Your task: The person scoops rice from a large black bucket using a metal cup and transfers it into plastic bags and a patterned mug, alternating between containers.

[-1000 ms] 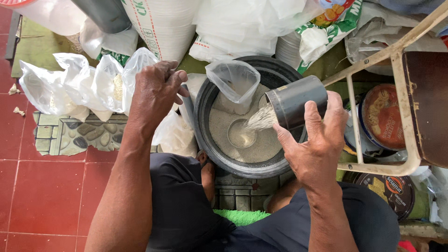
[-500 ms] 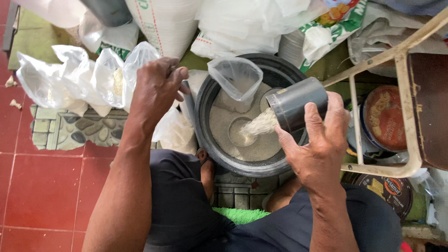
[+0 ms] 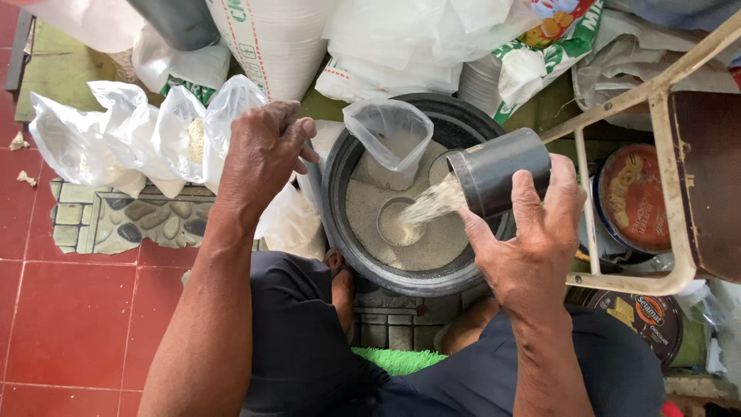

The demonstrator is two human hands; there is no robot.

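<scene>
A dark metal can [image 3: 498, 171] is grasped by the right hand [image 3: 532, 247] and tilted over the black basin [image 3: 340, 232], so that pale grain [image 3: 428, 207] is spilled toward a small cup [image 3: 395, 224] sunk in the heap. An open clear bag [image 3: 390, 135] is propped at the basin's far rim. The left hand [image 3: 262, 150] is clenched at the near rim beside filled bags [image 3: 131, 139]; what it grips cannot be told. The pour is best kept slow and aimed inside the basin.

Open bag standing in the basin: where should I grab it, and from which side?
Probably at the bag's open rim, on the left edge, coming from the left hand's side. The bag stands upright in the basin with its mouth gaping, and the right hand tilts the cup, spilling grain on the right.
</scene>
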